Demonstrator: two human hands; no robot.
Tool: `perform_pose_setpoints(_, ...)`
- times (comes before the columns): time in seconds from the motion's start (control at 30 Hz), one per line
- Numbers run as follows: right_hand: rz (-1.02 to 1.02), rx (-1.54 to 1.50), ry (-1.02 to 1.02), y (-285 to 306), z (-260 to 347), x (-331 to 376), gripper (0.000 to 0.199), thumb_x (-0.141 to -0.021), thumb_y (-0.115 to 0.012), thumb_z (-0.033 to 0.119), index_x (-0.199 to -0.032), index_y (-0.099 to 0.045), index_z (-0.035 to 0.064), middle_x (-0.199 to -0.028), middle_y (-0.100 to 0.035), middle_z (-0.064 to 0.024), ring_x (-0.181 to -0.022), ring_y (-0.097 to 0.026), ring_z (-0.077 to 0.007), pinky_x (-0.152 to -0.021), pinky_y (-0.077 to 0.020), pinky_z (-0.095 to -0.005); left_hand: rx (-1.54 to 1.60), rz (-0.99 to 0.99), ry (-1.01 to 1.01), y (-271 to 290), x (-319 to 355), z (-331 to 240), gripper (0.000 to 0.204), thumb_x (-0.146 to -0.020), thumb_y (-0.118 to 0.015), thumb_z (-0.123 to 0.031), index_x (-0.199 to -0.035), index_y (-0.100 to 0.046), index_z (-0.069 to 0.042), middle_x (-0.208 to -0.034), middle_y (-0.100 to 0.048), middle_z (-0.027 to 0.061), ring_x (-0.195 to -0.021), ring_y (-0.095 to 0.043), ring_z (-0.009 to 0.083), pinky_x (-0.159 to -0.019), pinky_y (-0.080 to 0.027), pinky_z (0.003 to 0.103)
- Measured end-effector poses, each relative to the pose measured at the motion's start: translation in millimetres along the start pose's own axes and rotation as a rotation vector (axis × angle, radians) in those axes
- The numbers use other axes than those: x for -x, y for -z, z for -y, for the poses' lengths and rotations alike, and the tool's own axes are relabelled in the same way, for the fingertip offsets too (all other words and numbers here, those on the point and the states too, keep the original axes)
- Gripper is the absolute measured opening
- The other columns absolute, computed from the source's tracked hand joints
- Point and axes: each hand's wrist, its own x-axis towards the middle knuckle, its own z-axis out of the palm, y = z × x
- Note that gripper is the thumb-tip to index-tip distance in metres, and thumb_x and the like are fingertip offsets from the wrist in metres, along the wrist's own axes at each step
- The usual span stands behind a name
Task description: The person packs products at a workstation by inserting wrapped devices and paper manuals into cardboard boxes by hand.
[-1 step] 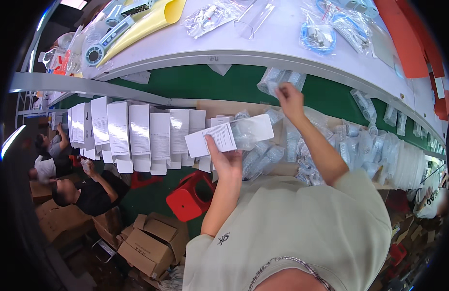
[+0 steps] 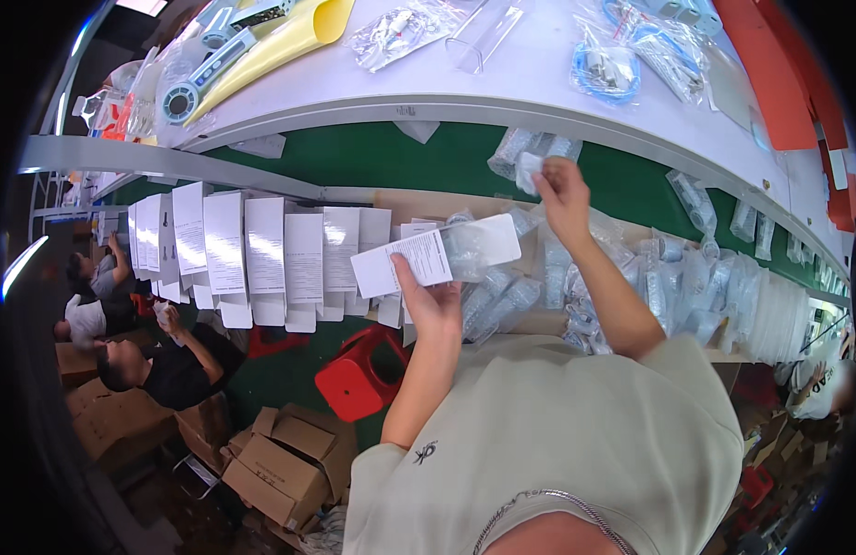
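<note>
My left hand (image 2: 434,313) is closed around a white printed box (image 2: 402,265), thumb on its top face. The box lies tilted over the bench with its long flap (image 2: 502,239) folded out to the right. Clear plastic wrapping (image 2: 465,253) shows at the open end; what it wraps cannot be made out. Farther away and to the right, my right hand (image 2: 567,194) pinches a small white packet (image 2: 530,173) between thumb and fingers. Just behind that packet lie bubble-wrapped pieces (image 2: 508,151) on the green surface.
White boxes (image 2: 226,242) stand in a row on the left. Many bubble-wrapped items (image 2: 710,282) fill the right side. A white shelf (image 2: 372,111) crosses above, carrying bagged cables (image 2: 606,69). Behind are a red stool (image 2: 347,388), cartons (image 2: 275,476) and a seated person (image 2: 173,370).
My right hand has lifted slightly and shifted right, and the white packet now shows clearly in its fingers. My left hand and the box have barely moved.
</note>
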Motion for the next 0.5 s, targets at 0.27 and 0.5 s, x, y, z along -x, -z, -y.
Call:
perform_pose_setpoints(0.27, 0.123, -0.538, -0.378, -1, 52, 87, 0.019, -0.088, -0.065, 0.007, -0.105, -0.059, 0.0010, -0.083, -0.060, -0.0021, -0.067, -0.057, -0.0096, -0.060, -0.0480, -0.0259, -0.152, 0.048, -0.063, -21, 3, 57, 0.053, -0.093, -0.057, -0.045, -0.132, -0.044, -0.013, -0.117, -0.059, 0.0028, -0.109, -0.057, 0.0217, -0.092, -0.047, 0.041)
perform_pose_setpoints(0.5, 0.108, 0.223, -0.201, 42, 48, 54, 0.034, -0.087, -0.068, 0.026, -0.068, -0.053, 0.0024, -0.060, -0.049, -0.0052, -0.057, -0.041, -0.0116, -0.051, -0.0341, -0.0325, -0.881, 0.331, 0.290, 6, -13, 68, 0.044, -0.089, -0.065, -0.038, -0.121, -0.054, -0.009, -0.113, -0.061, 0.0078, -0.106, -0.058, 0.0199, -0.090, -0.046, 0.035)
